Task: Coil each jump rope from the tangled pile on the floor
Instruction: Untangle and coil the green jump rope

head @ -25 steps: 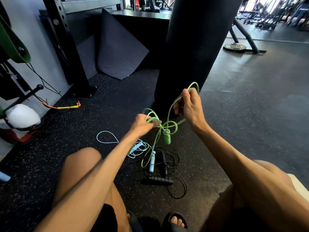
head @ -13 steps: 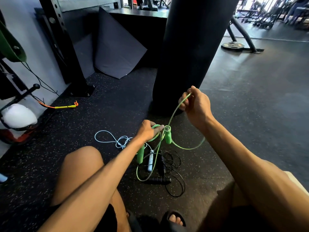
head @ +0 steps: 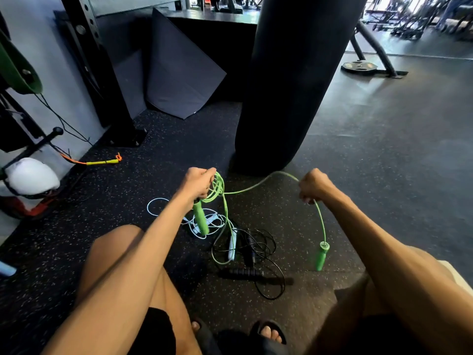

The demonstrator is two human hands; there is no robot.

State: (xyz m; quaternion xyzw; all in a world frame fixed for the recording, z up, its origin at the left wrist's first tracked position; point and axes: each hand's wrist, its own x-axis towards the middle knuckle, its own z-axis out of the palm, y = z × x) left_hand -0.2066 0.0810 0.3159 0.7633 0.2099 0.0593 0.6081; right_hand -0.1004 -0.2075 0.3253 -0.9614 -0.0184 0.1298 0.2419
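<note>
My left hand [head: 198, 181] grips several loops of the green jump rope [head: 258, 184], and one green handle [head: 200, 219] hangs below that fist. My right hand [head: 313, 186] grips the same cord farther right. From it the cord drops to the second green handle [head: 321, 255], which dangles just above the floor. A loop of green cord [head: 217, 254] still trails down into the pile. On the floor lie a white jump rope [head: 163, 210] and a black jump rope [head: 266, 254] with a black handle [head: 242, 272].
A black punching bag [head: 289, 80] hangs just beyond my hands. A rack upright [head: 102, 73] and a leaning dark mat [head: 181, 73] stand at the back left. A yellow-and-orange rope handle [head: 102, 162] lies by the wall. My knees and sandalled feet [head: 267, 331] frame the pile.
My hands have moved apart, stretching the green cord between them. The second green handle swung from beside my left hand out to the right and now hangs under my right hand.
</note>
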